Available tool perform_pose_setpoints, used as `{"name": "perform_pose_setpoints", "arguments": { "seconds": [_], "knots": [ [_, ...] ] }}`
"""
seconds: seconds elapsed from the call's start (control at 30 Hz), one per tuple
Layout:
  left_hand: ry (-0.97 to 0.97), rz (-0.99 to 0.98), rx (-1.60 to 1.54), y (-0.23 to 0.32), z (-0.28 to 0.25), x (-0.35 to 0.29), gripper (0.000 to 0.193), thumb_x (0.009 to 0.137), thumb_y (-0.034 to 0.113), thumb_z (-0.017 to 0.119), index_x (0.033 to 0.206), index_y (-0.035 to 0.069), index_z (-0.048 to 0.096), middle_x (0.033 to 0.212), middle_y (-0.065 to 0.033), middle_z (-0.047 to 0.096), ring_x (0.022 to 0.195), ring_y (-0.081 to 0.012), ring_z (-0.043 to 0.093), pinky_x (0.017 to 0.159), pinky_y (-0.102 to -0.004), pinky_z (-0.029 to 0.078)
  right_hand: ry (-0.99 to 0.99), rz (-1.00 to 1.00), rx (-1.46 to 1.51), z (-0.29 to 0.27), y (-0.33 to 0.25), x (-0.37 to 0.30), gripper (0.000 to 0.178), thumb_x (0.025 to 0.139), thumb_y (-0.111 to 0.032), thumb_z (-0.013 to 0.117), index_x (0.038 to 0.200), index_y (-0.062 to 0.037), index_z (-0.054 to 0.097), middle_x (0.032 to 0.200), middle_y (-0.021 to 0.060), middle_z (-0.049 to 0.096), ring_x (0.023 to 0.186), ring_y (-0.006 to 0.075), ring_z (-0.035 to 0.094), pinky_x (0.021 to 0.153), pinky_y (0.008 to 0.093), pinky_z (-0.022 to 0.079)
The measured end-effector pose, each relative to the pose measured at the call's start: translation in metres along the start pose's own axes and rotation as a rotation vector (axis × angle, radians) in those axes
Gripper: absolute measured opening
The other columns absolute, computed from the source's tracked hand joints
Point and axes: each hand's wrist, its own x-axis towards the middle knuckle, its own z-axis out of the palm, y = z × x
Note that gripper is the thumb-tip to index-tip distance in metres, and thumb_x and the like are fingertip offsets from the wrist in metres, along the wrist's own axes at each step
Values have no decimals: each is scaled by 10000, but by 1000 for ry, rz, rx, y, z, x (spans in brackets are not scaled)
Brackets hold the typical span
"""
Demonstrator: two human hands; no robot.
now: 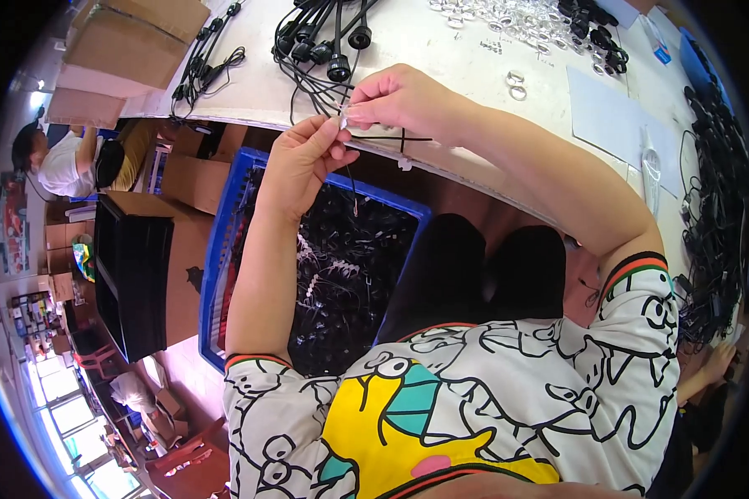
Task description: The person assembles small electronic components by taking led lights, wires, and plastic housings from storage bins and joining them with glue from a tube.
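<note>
Head view: the left hand (298, 162) and right hand (398, 104) meet at the near edge of the table (466, 75), fingers pinched around a small white piece (344, 121); black cables (308, 90) and plugs (339, 68) lie just beyond, a blue crate (214, 274) below

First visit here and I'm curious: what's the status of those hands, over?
Left hand and right hand: both pinching a small whitish piece. Thin dark wire hanging below. Black cable connectors just beyond; nothing visibly blocking.
</note>
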Motion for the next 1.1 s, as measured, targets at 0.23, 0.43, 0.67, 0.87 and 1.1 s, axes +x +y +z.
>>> {"name": "perform_pose_setpoints", "arguments": {
  "seconds": [0.23, 0.43, 0.67, 0.87, 1.1],
  "knots": [
    [30, 13, 101, 7, 9, 8, 122, 815, 122, 585, 827, 1, 579, 728, -46, 587, 611, -88, 546, 663, -269, 522, -6, 120, 191, -6, 0, 2, 114, 778, -133, 582, 711, -42, 569, 678, -27, 538, 518, 53, 440, 450, 194, 329],
    [177, 232, 280, -4, 22, 5, 120, 820, 117, 578, 796, 0, 569, 704, -38, 571, 641, -97, 565, 649, -231, 507, 317, -395, -632, 7, -12, -7, 126, 775, -119, 559, 682, -37, 539, 648, -18, 517, 510, 79, 455, 457, 207, 349],
    [-24, 11, 58, 14, 2, 3, 127, 852, 150, 533, 826, 26, 538, 689, -12, 544, 610, -85, 528, 650, -241, 501, -276, 226, 826, -8, 0, 7, 210, 836, -215, 516, 799, -9, 541, 667, 52, 522, 499, 102, 436, 463, 221, 352],
    [441, 239, 1291, 87, -4, 13, 220, 809, 230, 577, 851, 15, 559, 658, -73, 567, 602, -97, 521, 535, -239, 405, 442, -295, -776, 5, -3, -4, 315, 839, -340, 483, 901, -33, 515, 896, 138, 536, 795, 297, 566, 669, 390, 458],
    [103, 1013, 1666, 91, 46, 149, 158, 772, 150, 582, 887, 43, 573, 837, -122, 602, 844, -281, 546, 755, -359, 417, 167, -362, -981, 4, 3, -3, 122, 689, -86, 539, 807, -54, 534, 811, 88, 554, 797, 255, 581, 652, 359, 471]
  ]
}}
